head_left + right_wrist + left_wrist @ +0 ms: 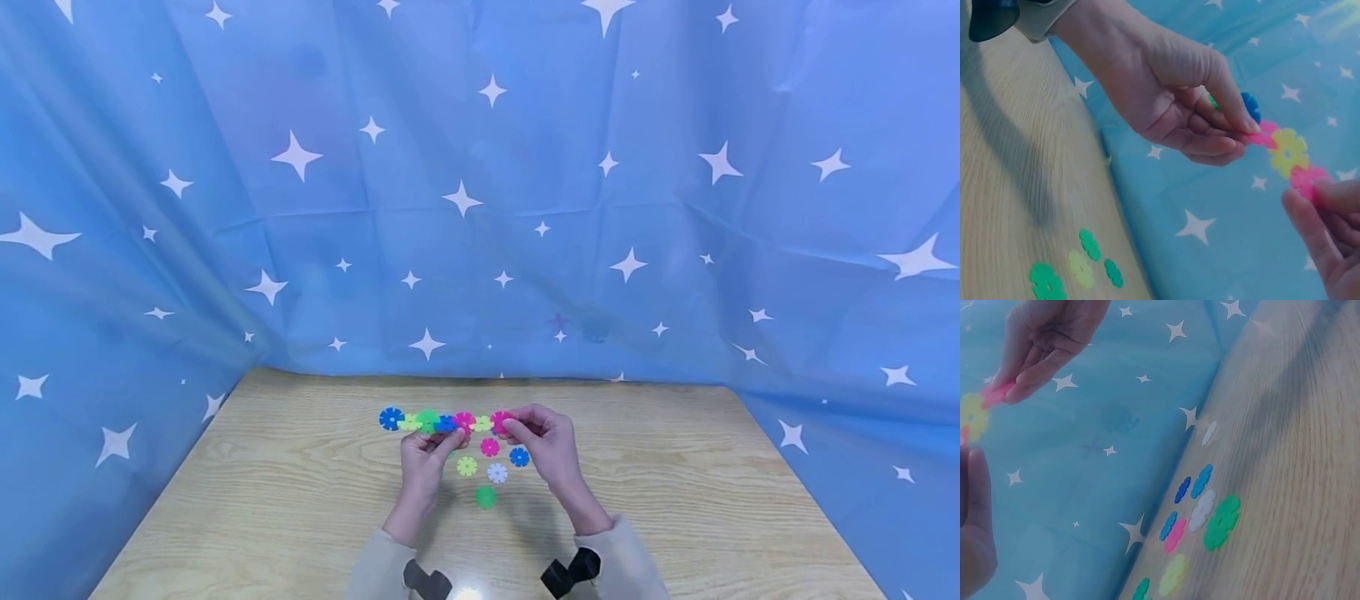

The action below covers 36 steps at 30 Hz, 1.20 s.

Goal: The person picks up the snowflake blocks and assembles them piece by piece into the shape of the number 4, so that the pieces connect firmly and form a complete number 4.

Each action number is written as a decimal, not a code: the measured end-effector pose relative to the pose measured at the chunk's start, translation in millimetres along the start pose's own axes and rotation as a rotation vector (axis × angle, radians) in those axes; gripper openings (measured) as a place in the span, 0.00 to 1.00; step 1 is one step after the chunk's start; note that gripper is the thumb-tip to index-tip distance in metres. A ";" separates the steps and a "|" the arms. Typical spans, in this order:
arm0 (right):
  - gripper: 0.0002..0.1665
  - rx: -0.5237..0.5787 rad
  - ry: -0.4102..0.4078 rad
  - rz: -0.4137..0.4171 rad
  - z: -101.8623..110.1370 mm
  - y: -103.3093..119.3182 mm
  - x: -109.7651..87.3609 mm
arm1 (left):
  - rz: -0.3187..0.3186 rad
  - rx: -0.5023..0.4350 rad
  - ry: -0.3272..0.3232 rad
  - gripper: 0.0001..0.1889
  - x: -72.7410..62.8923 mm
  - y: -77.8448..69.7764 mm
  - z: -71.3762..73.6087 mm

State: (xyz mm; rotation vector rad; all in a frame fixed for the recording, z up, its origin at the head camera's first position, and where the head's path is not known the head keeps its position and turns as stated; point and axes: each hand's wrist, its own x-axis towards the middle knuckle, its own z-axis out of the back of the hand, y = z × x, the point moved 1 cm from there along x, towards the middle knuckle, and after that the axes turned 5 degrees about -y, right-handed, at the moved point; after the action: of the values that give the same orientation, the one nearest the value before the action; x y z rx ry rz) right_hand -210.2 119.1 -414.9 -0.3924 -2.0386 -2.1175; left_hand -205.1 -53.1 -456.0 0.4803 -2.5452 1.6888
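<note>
Lower middle of the head frame, raised over the counter [300, 483]: a chain of notched discs [428, 419], running roughly level, blue at the left end, pink at the right. Step in hand looks like seating the right-end pink disc [497, 417] on its yellow neighbour [482, 423]; how deep the slots sit, cannot tell. Done well, by my judgement: hold close to the joint, keep slot in line with slot, push straight, no twist; a bend could spring a joint farther along.

Hands: both narrowed to a pinch. Left hand [422, 465] has thumb and fingertips on the inner pink disc [464, 418], just left of the yellow; the rest of the chain juts past it toward frame left. Right hand [555, 446] pinches the right-end pink disc, thumb against fingers. Loose discs [490, 447] lie on the counter, lower in the frame, between the two hands.
</note>
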 end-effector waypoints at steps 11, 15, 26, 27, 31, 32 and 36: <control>0.05 0.013 -0.007 0.025 -6.9 -3.0 -0.8 | -0.044 -0.038 -0.021 0.05 -0.2 0.0 1.8; 0.06 0.029 -0.010 0.039 -6.9 -5.3 -1.1 | -0.046 -0.043 -0.030 0.05 -0.6 1.4 1.0; 0.08 0.080 -0.016 0.033 -7.3 -13.8 -4.1 | -0.054 -0.039 -0.038 0.09 -2.8 0.6 -0.6; 0.08 0.084 -0.019 0.029 -7.9 -13.9 -4.4 | -0.049 -0.039 -0.039 0.08 -2.8 0.6 -0.2; 0.07 0.082 -0.028 0.024 -10.7 -13.5 -5.1 | -0.027 -0.047 -0.046 0.07 -2.9 1.5 1.7; 0.06 0.078 -0.031 0.026 -11.1 -13.3 -5.2 | -0.024 -0.050 -0.046 0.07 -2.9 1.6 1.9; 0.06 0.047 -0.050 0.051 -12.4 -12.0 -5.7 | -0.002 -0.094 -0.040 0.01 -2.5 1.4 0.8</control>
State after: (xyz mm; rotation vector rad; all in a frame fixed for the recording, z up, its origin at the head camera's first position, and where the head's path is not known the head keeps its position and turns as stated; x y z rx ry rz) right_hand -209.2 107.0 -428.4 -0.4886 -2.0786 -2.0460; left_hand -203.0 -52.7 -458.1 0.5158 -2.6365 1.5659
